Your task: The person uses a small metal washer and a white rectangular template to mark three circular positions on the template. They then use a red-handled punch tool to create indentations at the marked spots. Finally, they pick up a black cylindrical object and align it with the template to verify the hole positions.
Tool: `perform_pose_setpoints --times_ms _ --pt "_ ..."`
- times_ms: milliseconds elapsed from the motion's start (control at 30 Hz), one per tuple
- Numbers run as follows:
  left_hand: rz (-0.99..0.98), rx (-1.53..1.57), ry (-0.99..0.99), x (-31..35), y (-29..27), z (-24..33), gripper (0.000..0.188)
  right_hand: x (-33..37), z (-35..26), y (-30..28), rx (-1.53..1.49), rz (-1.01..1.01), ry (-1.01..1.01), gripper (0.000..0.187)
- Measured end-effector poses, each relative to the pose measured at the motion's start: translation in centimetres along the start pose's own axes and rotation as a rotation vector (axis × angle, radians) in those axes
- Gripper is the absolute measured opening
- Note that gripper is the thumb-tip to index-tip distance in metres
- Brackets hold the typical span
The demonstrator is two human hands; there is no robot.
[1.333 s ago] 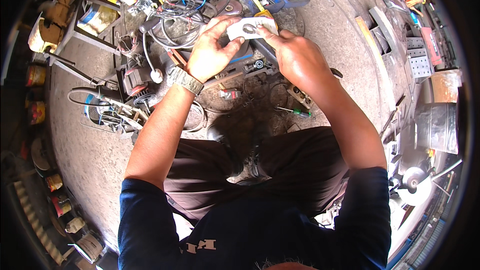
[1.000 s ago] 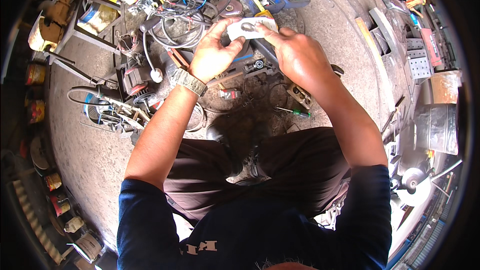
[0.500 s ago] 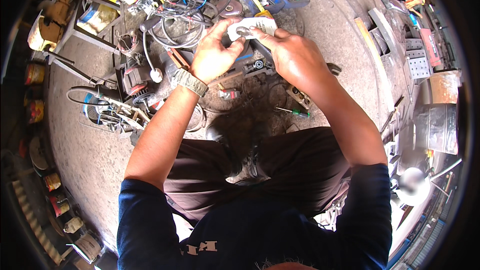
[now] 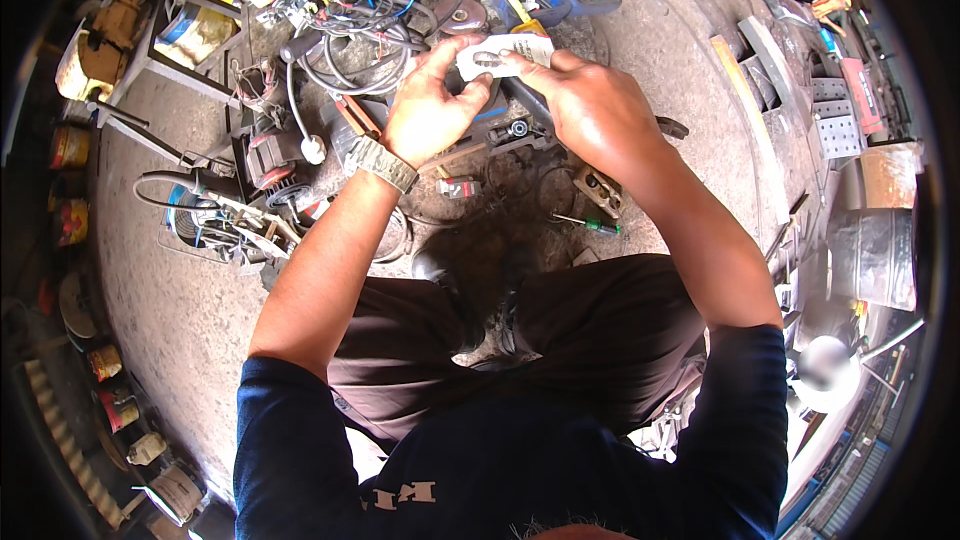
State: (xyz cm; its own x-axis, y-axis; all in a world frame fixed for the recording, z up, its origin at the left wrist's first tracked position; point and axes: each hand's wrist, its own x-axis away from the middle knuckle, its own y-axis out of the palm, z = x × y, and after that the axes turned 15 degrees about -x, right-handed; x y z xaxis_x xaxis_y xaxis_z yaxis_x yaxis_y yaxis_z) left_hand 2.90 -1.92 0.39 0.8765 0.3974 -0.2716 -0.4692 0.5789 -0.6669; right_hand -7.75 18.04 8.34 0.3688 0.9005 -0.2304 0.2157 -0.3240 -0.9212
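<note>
Between my hands is a small white printed packet [image 4: 535,46] with a dark curved patch on it; whether that is a part inside or a fingertip, I cannot make out. My left hand [image 4: 432,112], a watch [image 4: 380,162] on its wrist, grips the packet's left end with fingers behind and thumb bent below. From the other side my right hand [image 4: 595,115] reaches in, its foremost digit lying across the packet's right part. The other right fingers are curled and partly hidden. Under the hands, a dark tool with a round fitting [image 4: 518,128] lies on the floor.
Tangled grey cables [image 4: 350,50] and a blue plastic bin [image 4: 585,0] are ahead. A red motor-like machine [image 4: 272,160] stands at left. A green-handled screwdriver [image 4: 600,227] and a small red-and-white box [image 4: 458,187] lie near my feet. Metal bars [image 4: 765,65] run along the right.
My right hand has shifted slightly right, and its foremost digit has slid a little back across the packet. My left hand keeps its hold almost unmoved.
</note>
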Motion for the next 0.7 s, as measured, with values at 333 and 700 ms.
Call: perform_pose_setpoints --times_ms 333,700 --pt "-0.022 0.012 -0.017 0.02 -0.24 0.42 0.05 -0.09 0.41 0.46 -0.105 0.107 -0.029 0.062" --pt "0.012 0.057 -0.05 0.0 0.33 0.02 0.051 0.05 0.59 0.17 0.019 -0.03 -0.043 0.063"
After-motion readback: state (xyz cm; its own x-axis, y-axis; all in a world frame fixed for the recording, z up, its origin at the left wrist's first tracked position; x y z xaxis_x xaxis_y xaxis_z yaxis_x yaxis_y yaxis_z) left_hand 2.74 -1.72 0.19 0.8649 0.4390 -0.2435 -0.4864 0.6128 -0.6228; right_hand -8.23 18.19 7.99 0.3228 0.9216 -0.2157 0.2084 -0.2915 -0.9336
